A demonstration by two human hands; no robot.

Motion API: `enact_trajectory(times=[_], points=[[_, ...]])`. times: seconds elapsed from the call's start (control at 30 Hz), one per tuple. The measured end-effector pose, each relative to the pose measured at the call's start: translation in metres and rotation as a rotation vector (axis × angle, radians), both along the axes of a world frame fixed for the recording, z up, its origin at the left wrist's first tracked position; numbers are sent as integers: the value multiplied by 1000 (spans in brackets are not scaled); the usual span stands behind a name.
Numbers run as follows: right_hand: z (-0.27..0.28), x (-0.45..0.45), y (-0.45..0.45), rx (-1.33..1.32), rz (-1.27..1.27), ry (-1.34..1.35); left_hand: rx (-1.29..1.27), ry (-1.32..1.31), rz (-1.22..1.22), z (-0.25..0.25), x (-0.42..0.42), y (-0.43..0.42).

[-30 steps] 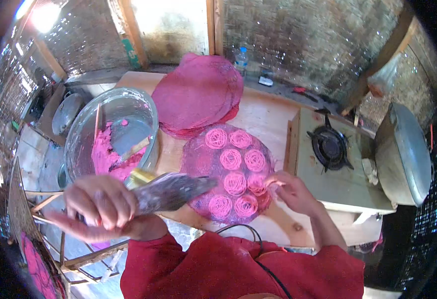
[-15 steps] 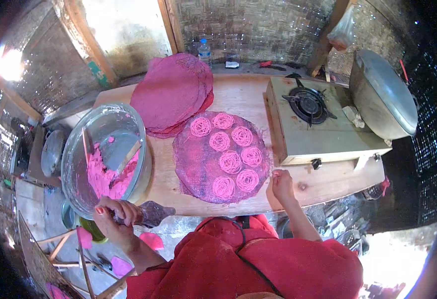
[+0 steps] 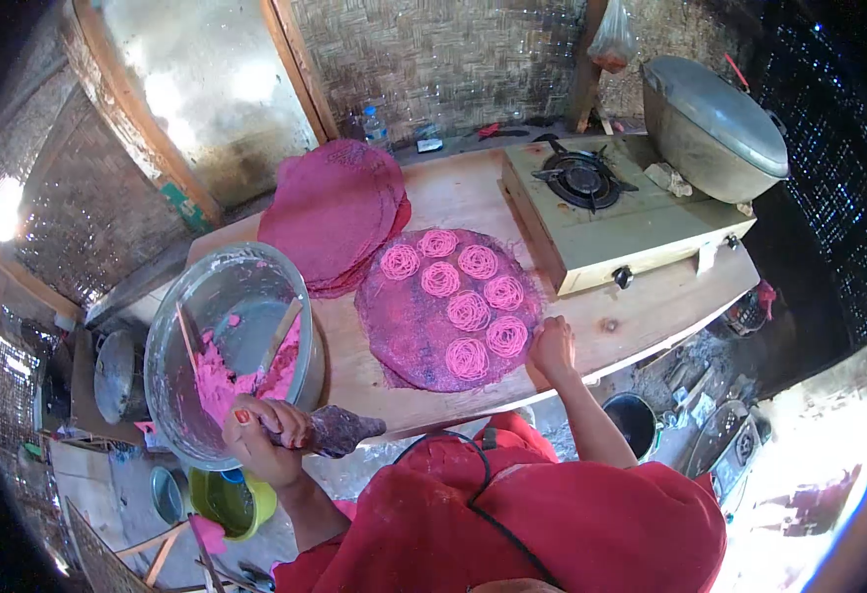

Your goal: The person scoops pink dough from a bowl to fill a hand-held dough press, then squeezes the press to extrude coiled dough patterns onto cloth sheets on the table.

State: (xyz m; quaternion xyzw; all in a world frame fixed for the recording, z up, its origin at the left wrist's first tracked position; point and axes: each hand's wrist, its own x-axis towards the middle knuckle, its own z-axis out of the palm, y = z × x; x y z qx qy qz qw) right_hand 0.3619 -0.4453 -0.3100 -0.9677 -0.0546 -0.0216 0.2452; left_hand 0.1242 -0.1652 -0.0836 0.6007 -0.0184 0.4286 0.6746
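Gripping a dark tapered bag (image 3: pixel 348 432) near a metal basin (image 3: pixel 176 296) of pink paste (image 3: pixel 218 383), a worker's left hand (image 3: pixel 267 433) conceals the bag's upper end. The right hand (image 3: pixel 554 348) curls beside a round mat (image 3: pixel 404 346) bearing eight pink strand nests (image 3: pixel 469 310); whether its fingers hold anything cannot be told. Stacked pink mats (image 3: pixel 336 212) and a stove (image 3: pixel 586 237) share the pale wooden table (image 3: pixel 453 188), framed by woven walls (image 3: pixel 443 69). Shadow swallows the view's corners, leaving floor clutter (image 3: pixel 695 395) at right hard to identify.
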Motion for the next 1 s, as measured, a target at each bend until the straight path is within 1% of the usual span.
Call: enact_trajectory(times=[0.07, 0.2, 0.27, 0.3, 0.37, 0.4, 0.43, 0.47, 0.5, 0.53, 0.6, 0.63, 0.7, 0.73, 0.8, 0.9, 1.0], points=[[4, -2, -2, -70, 2, 2, 21, -33, -12, -6, -3, 5], [10, 7, -15, -119, 8, 15, -22, -49, 32, -6, -12, 7], [19, 8, -17, -185, -9, -154, -73, -65, 24, -7, -16, 8], [16, 7, -10, -187, 6, -156, -56, -67, 1, -5, -17, 8], [5, -8, 15, -67, 178, -376, -49, -72, 27, -7, -19, 9], [4, -22, 37, -34, 305, -497, -40, -74, 39, -7, -19, 7], [-26, -35, 51, 220, 470, -402, -13, -33, 103, -6, -17, 3], [3, -58, 78, 9, 742, -446, -13, -30, 111, -5, -16, 3], [38, -88, 94, 96, 810, -432, -7, -30, 81, -5, -15, 3], [39, -99, 107, 98, 815, -434, 0, -30, 50, -6, -15, 3], [40, -112, 122, 44, 869, -478, 5, -13, 79, -6, -15, 1], [35, -112, 126, 48, 874, -482, 18, -11, 56, -5, -15, 1], [23, -110, 134, -79, 856, -395, 27, -9, 35, -7, -16, 2], [21, -110, 136, -78, 857, -399, 29, -12, 37, -8, -18, 1], [18, -109, 137, -155, 883, -437, -41, -37, 26, -9, -20, 0], [11, -110, 145, -184, 880, -462, 27, -29, 43, -9, -22, -3], [11, -113, 139, -182, 940, -468, -25, -56, 34, -9, -25, -4]])
